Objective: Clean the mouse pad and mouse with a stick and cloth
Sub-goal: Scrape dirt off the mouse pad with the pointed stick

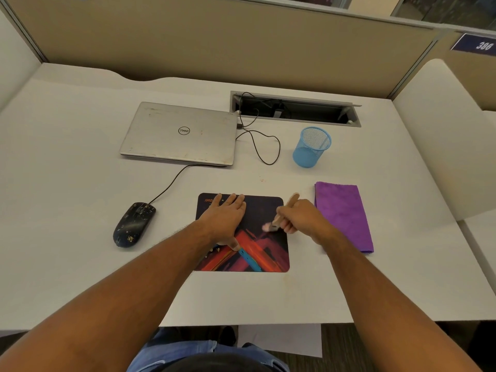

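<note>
A dark mouse pad (264,253) with red, orange and blue streaks lies at the front middle of the white desk. My left hand (224,217) rests flat on its upper left part, fingers spread. My right hand (298,218) is closed around a flat wooden stick (291,201), whose lower tip touches the pad near its right edge by a pale speck. A black wired mouse (133,224), spotted with pale flecks, sits left of the pad. A folded purple cloth (346,213) lies to the right of the pad.
A closed silver laptop (179,134) lies behind the pad, its black cable (264,146) looping toward an open cable tray (295,108). A blue mesh pen cup (311,147) stands at the back right. Beige partitions surround the desk (67,183).
</note>
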